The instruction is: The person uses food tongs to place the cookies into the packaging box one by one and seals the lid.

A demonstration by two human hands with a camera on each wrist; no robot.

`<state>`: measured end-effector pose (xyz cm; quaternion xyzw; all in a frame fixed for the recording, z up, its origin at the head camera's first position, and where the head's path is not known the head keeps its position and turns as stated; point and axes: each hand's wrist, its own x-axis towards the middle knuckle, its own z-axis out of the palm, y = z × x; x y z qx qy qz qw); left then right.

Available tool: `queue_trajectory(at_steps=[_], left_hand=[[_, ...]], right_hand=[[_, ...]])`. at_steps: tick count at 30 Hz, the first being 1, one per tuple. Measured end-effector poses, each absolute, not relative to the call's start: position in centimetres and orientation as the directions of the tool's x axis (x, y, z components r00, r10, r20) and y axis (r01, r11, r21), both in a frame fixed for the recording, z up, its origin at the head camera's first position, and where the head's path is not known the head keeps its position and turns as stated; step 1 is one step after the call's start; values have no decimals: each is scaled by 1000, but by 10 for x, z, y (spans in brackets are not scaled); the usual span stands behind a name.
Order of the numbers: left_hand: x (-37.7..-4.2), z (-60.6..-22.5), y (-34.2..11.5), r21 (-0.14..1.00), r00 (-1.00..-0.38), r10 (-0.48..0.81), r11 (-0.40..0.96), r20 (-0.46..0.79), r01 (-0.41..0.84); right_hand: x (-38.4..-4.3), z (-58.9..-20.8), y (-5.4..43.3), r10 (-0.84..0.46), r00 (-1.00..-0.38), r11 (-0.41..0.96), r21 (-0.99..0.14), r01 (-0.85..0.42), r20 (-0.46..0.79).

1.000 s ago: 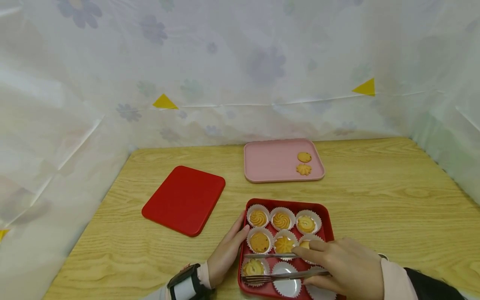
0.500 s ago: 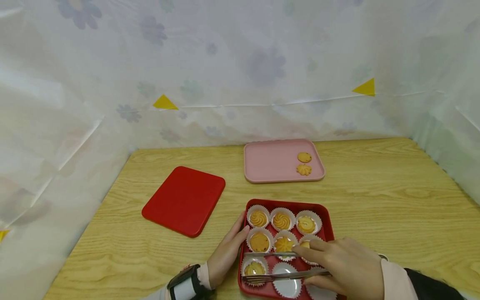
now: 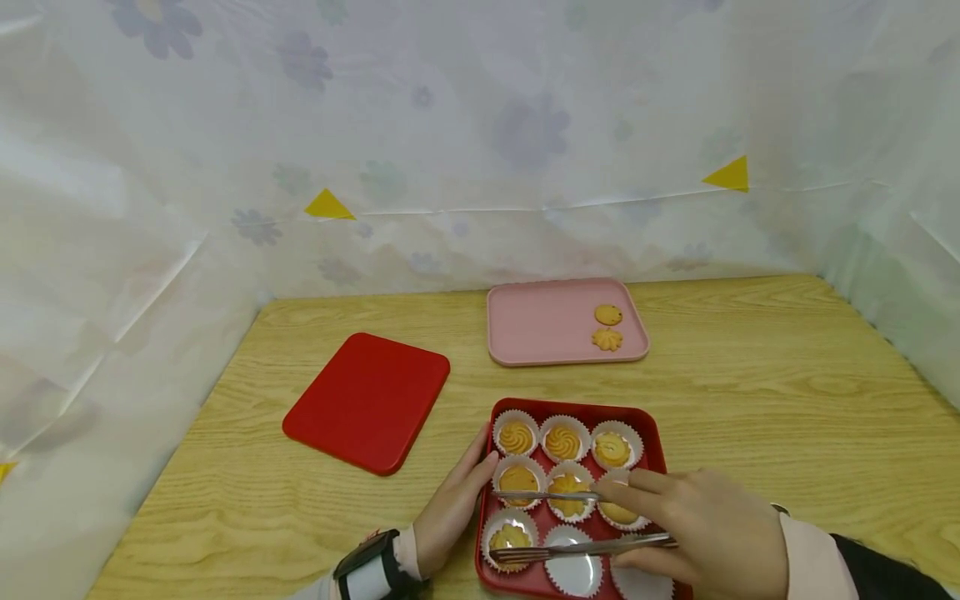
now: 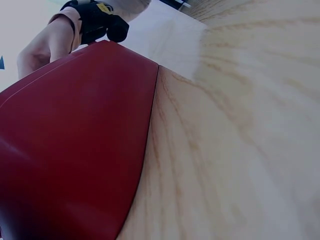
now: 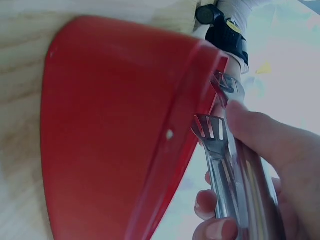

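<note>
My right hand [image 3: 705, 525] holds metal tongs [image 3: 577, 546] with slotted, fork-like tips, their arms spread apart over a red box [image 3: 656, 433]. One tip hangs above the bottom-left cookie [image 3: 510, 537]; the other arm crosses over the chip-dotted cookie [image 3: 517, 479] and the star-shaped cookie [image 3: 570, 483] in the middle row. Nothing sits between the tips. At the box's left side, my left hand [image 3: 450, 508] grips the wall, thumb on the rim. White paper cups line the box; a bottom-row cup [image 3: 573, 575] holds no cookie.
A pink tray [image 3: 540, 325] lies behind the box, with a round cookie [image 3: 608, 314] and a flower-shaped cookie [image 3: 607, 339] at its right end. On the left lies a flat red lid [image 3: 367, 400]. Patterned sheeting [image 3: 450, 125] surrounds the wooden table [image 3: 750, 375].
The tongs have spread wider, their upper arm shifting away from me over the middle row. My right hand has moved slightly right. My left hand stays at the box.
</note>
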<state>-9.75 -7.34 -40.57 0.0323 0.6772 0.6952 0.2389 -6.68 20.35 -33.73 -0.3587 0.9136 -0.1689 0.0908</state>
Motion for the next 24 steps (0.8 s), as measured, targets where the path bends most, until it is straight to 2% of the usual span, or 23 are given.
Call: queue_trajectory(at_steps=[9,21,24], left_hand=[[-98,-405,-74,952,-876,382,35,-294,-304],[-98,-406,-74,957,-877,392,24,-276,-290],[-99,-406,-74,956,-877,394,23,-276,-291]], right_hand=[[-70,-326,213,-616,-785,754,-239,-612,68],[-87,-318,223,-609,-761,716,-255,-649,225],[-95,-318,227,-606,-738,712,-212,-670,296]])
